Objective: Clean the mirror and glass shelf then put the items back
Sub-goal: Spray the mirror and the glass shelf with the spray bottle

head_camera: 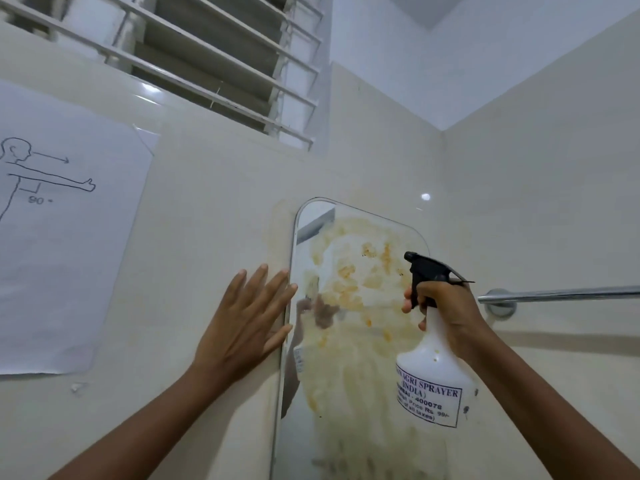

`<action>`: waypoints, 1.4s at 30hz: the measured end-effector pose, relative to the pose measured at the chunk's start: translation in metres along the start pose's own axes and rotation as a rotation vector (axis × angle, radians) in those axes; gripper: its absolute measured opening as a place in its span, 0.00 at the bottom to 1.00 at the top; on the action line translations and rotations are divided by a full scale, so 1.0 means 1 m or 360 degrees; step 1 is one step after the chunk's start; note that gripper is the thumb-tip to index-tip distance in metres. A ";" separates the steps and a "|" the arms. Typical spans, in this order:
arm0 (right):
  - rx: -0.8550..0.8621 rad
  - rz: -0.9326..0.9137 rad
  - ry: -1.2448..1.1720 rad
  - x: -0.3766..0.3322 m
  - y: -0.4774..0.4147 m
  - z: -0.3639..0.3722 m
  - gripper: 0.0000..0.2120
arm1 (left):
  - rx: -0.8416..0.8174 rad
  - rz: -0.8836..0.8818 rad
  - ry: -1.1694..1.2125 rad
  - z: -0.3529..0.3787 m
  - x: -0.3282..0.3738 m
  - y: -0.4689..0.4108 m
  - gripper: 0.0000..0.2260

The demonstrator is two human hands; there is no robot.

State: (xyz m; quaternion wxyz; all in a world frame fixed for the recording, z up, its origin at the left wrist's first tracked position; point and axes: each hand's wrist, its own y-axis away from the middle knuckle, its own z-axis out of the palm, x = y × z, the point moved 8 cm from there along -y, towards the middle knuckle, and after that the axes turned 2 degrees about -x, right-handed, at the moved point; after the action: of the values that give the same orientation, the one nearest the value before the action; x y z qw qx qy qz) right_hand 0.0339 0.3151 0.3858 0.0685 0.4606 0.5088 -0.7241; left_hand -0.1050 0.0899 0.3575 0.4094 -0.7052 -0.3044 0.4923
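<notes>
Yellow-smeared mirror (349, 341): left hand (242, 320) flat, fingers spread, at its edge; right hand (446, 310) grips spray bottle (433, 379).

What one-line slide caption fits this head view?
Right hand aims a white spray bottle at the yellow-smeared mirror; left hand flat on the tiled wall.

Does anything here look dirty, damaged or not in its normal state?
Yes. The mirror is smeared with yellow-orange stains over most of its glass, and the same tint marks the wall tile beside its top left corner. Nothing looks broken.
</notes>
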 end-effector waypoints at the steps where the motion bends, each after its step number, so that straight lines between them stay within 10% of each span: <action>1: -0.0009 0.0024 0.0014 0.002 0.000 -0.001 0.10 | 0.0008 0.0004 -0.0019 0.000 0.000 0.000 0.26; 24: 0.0464 0.0183 0.0237 0.041 -0.025 -0.111 0.08 | 0.0037 0.0039 -0.0056 0.006 0.001 0.002 0.28; 42: 0.0147 0.0309 0.0220 0.055 -0.010 -0.080 0.08 | 0.0037 0.0039 -0.0069 0.006 0.001 0.002 0.28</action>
State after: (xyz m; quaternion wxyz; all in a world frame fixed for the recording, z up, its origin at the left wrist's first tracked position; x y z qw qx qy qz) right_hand 0.0453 0.4042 0.3474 0.0819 0.5591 0.4313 -0.7033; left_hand -0.1099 0.0915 0.3546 0.4049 -0.6933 -0.2988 0.5159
